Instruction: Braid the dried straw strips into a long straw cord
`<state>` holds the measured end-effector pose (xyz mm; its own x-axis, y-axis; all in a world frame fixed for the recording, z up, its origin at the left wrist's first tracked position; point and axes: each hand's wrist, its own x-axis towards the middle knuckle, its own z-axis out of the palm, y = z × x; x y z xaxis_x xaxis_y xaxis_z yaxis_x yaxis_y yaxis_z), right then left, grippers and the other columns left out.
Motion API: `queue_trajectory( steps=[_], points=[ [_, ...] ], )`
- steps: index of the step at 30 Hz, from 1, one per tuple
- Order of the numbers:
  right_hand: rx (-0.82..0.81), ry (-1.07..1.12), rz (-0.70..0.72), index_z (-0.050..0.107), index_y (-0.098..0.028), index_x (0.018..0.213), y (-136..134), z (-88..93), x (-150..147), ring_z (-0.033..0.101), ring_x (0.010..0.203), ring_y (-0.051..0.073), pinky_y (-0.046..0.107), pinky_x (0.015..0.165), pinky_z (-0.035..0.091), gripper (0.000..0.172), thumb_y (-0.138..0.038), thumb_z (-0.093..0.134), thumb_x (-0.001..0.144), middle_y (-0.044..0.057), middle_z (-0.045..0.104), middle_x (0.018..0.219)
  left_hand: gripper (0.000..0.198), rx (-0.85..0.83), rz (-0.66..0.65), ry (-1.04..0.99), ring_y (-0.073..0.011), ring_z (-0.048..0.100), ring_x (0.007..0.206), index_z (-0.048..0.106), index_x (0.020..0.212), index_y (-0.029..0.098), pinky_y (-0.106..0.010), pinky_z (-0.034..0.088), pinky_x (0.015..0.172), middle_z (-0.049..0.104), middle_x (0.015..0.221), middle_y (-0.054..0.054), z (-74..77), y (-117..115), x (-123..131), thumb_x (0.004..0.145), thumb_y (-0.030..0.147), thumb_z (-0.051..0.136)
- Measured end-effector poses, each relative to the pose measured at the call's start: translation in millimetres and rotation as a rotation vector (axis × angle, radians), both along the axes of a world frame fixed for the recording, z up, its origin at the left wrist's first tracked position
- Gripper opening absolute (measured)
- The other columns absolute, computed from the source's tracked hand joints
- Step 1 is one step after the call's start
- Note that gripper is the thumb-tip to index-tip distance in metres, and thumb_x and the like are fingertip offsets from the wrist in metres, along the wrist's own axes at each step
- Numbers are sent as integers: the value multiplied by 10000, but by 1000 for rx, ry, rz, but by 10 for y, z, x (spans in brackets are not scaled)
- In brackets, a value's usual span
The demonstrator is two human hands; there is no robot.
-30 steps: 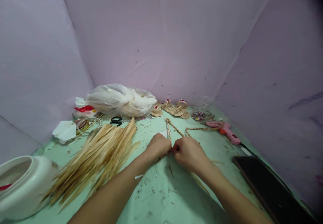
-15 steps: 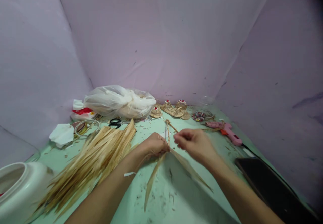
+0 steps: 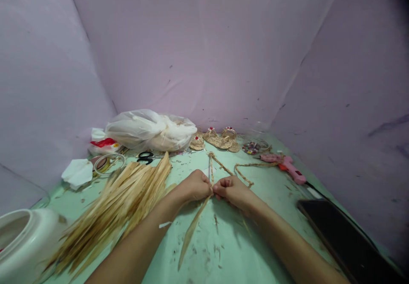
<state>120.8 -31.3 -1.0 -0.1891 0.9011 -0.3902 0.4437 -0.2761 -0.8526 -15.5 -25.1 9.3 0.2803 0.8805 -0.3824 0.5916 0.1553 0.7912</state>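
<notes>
My left hand (image 3: 200,185) is closed on the near end of a thin braided cord of dried fibre. The cord (image 3: 223,168) runs away from my hands, bends at the far side, and zigzags right toward the glue gun. Right beside it, my right hand (image 3: 229,190) pinches the same spot, fingertips almost touching the left hand's. A loose flat strip (image 3: 194,231) of dried husk hangs from the join toward me. Most of a second strip is hidden under my right hand and wrist. To the left lies a spread bundle of dried husk strips (image 3: 128,203).
At the back are a white plastic bag (image 3: 147,128), small woven slippers (image 3: 220,140) and beads (image 3: 251,147). Black-handled scissors (image 3: 145,157) lie behind the bundle. Rightward are a pink glue gun (image 3: 292,169) and a dark phone-like slab (image 3: 338,237). A white jar (image 3: 41,241) stands at near left.
My right hand has moved left and slightly down to meet my left hand. The strip that slanted right is now mostly hidden behind it, and more of the cord on the right shows.
</notes>
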Motion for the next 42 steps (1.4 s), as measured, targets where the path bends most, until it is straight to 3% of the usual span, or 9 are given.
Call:
queue_trajectory(
  steps=[6,9,12,15,22,29,33,38,42],
  points=[
    [42,26,-27,543,-127,504,22,-58,28,229,332,26,197,365,155,166,-210,553,648,-60,382,359,194,60,-240,193,-87,397,405,631,589,106,-213,282,427,516,464,-11,139,42,-149,544,162,451],
    [13,30,-35,537,-132,497,23,-56,35,220,327,27,206,359,138,170,-230,559,634,-59,386,364,259,139,-175,286,-93,435,451,667,721,119,-209,309,456,578,565,-14,391,98,-384,556,178,476],
    [12,44,-16,544,-135,518,31,-80,56,220,329,28,210,354,121,158,-252,561,623,-55,399,384,188,335,-28,445,-116,483,542,656,640,117,-210,330,509,584,579,-27,666,129,-657,554,167,496],
    [18,58,2,537,-139,526,35,-105,71,203,329,29,213,352,106,163,-268,556,623,-61,375,383,123,290,-18,590,-118,464,515,629,566,136,-215,308,493,544,514,-13,768,127,-806,529,161,514],
    [22,67,12,534,-136,545,32,-105,77,208,344,29,208,357,114,168,-281,548,628,-56,395,412,80,201,1,883,-141,454,482,507,438,152,-237,294,484,479,457,-23,477,140,-677,402,108,563],
    [-5,143,6,531,-131,547,26,-84,85,229,344,24,202,361,119,148,-262,561,610,-55,428,425,141,352,-34,491,-114,459,503,616,585,142,-201,300,466,542,525,-17,516,175,-616,531,178,491],
    [-35,231,5,524,-133,549,18,-45,89,207,333,21,204,357,102,151,-260,564,620,-64,416,404,141,427,-101,527,-104,436,475,597,528,139,-203,272,443,513,476,-11,373,143,-422,494,129,460],
    [-53,281,4,529,-134,567,12,-33,95,191,323,18,205,350,87,137,-252,567,626,-71,418,403,57,139,-140,216,-78,377,370,528,504,147,-192,241,380,410,387,30,153,111,-269,506,156,472],
    [-38,270,-1,531,-132,566,14,-48,94,192,322,17,203,351,93,147,-259,568,630,-73,412,399,87,-124,-144,18,-67,371,331,556,579,145,-180,205,336,433,399,40,133,136,-314,531,217,543]
  ],
)
